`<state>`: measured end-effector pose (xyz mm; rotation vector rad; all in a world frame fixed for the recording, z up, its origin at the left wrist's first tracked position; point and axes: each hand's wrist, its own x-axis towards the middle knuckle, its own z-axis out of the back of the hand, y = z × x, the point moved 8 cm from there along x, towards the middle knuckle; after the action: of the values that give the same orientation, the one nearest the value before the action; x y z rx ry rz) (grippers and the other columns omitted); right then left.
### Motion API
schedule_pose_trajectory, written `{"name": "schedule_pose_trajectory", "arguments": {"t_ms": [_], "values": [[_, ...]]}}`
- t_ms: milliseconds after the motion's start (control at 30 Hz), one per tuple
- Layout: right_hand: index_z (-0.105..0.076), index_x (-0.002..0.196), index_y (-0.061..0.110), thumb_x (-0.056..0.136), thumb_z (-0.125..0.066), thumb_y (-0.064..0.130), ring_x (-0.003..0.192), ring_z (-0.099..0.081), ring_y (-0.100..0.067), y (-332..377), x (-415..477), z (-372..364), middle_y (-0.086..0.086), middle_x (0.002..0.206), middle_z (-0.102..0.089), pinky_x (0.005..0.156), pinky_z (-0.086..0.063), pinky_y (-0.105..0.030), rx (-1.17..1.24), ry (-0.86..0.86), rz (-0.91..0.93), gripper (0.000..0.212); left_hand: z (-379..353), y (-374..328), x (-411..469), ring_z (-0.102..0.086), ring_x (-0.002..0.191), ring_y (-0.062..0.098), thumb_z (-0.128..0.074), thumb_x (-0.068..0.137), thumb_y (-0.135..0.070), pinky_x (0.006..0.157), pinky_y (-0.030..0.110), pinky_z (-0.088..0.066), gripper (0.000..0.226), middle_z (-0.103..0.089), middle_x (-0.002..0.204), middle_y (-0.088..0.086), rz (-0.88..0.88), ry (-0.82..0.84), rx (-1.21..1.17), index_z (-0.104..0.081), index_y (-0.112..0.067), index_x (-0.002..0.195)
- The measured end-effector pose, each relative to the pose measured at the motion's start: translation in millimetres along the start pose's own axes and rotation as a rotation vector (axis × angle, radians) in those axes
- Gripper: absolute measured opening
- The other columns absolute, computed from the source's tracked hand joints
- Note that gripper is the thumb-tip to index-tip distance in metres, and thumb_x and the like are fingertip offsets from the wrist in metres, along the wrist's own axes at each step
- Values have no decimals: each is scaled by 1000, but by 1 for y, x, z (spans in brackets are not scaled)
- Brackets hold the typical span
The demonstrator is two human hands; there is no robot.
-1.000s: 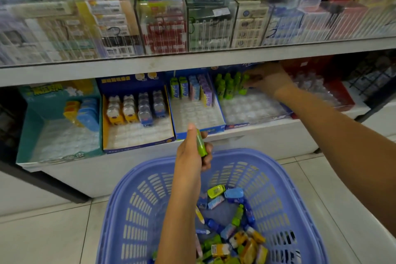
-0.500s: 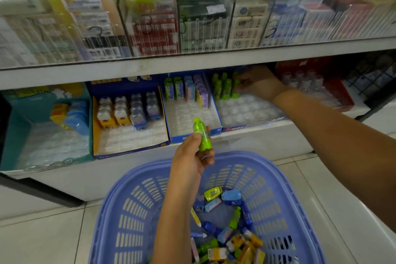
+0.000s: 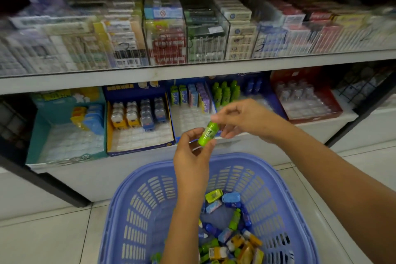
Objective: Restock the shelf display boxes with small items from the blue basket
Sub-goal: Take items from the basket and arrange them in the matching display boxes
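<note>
A small green bottle (image 3: 208,136) is held above the blue basket (image 3: 137,203). My left hand (image 3: 192,154) grips its lower end and my right hand (image 3: 242,119) pinches its top. The basket on the floor holds several small items (image 3: 231,231) in green, blue and yellow. On the lower shelf stand open display boxes: a teal box (image 3: 42,135), a box with yellow and blue bear-shaped items (image 3: 137,113), a blue box with small cartons (image 3: 190,96), and a box of green bottles (image 3: 226,92).
A red display box (image 3: 306,96) with clear items sits at the shelf's right. The upper shelf (image 3: 192,73) carries packed boxes behind clear dividers. A black frame post (image 3: 55,186) runs at lower left. White tiled floor surrounds the basket.
My right hand has drawn back from the green-bottle box on the shelf and now pinches the bottle's top. My left hand stays near the shelf edge with the bottle.
</note>
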<state>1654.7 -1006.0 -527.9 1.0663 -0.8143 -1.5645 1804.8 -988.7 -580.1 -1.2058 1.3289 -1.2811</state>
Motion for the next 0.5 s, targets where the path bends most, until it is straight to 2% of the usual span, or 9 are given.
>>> {"name": "schedule_pose_trajectory", "arguments": {"t_ms": [100, 233, 300, 400, 433, 500], "values": [[-68, 92, 7, 77, -74, 17, 69, -70, -17, -4, -14, -7, -10, 81, -73, 65, -58, -22, 134, -3, -20, 18, -4, -9, -6, -63, 96, 9, -68, 87, -18, 79, 27, -53, 25, -65, 108, -5, -89, -52, 31, -59, -28, 108], [-71, 84, 12, 74, -77, 16, 73, -71, -20, -5, -17, 4, -9, 80, -72, 72, -60, -28, 161, -93, 41, 12, -12, -14, -6, -58, 101, -2, -65, 88, -25, 86, 16, -50, 29, -61, 116, -11, -174, -17, 119, -55, -37, 112], [-70, 86, 10, 72, -79, 21, 74, -70, -23, -3, -10, 27, -10, 81, -70, 73, -59, -29, 18, -247, 93, 20, -18, -8, 1, -47, 113, -7, -59, 92, -30, 94, 13, -43, 38, -51, 132, -11, -192, 62, 311, -50, -31, 129], [-69, 98, 7, 74, -78, 28, 76, -63, -17, 4, 6, 64, -3, 80, -66, 70, -46, -20, -405, -518, 157, 33, -20, 10, 11, -21, 142, 11, -52, 97, -29, 114, 25, -22, 55, -29, 154, -2, -177, 159, 712, -31, -18, 146], [-69, 98, 5, 76, -76, 29, 79, -63, -19, 5, 15, 69, -6, 82, -67, 71, -46, -23, -508, -540, 165, 33, -20, 16, 13, -12, 146, 15, -50, 97, -29, 117, 27, -13, 59, -23, 157, -1, -162, 179, 801, -26, -16, 149], [-68, 95, -2, 83, -69, 28, 87, -64, -29, 0, 39, 65, -18, 89, -69, 76, -48, -34, -662, -477, 151, 33, -19, 23, 13, -4, 147, 16, -47, 98, -29, 120, 26, -1, 61, -16, 159, -2, -163, 198, 882, -19, -14, 151]]}}
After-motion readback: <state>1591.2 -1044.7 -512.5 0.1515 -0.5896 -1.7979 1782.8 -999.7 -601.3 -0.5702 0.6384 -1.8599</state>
